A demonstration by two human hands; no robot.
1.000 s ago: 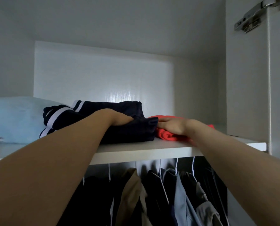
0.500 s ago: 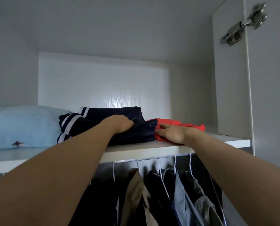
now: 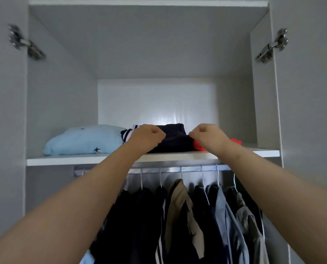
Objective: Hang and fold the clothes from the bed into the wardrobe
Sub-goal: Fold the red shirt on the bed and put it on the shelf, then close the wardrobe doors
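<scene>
A folded navy garment with white stripes (image 3: 175, 140) lies on the wardrobe's upper shelf (image 3: 82, 160). To its right a folded red garment (image 3: 236, 141) shows behind my right wrist. My left hand (image 3: 147, 136) hovers in front of the navy garment's left part, fingers curled into a loose fist. Fingers curled the same way, my right hand (image 3: 206, 135) is level with the garment's right corner. I see no cloth gripped in either hand.
A light blue folded item (image 3: 82, 140) fills the shelf's left side. Below the shelf, a rail (image 3: 177, 169) carries several hung clothes on white hangers (image 3: 202, 187). Both wardrobe doors stand open, their hinges (image 3: 271, 44) at the sides.
Both hands have lifted off the navy and red garments and curled up. The view has pulled back from the shelf, showing the whole upper compartment.
</scene>
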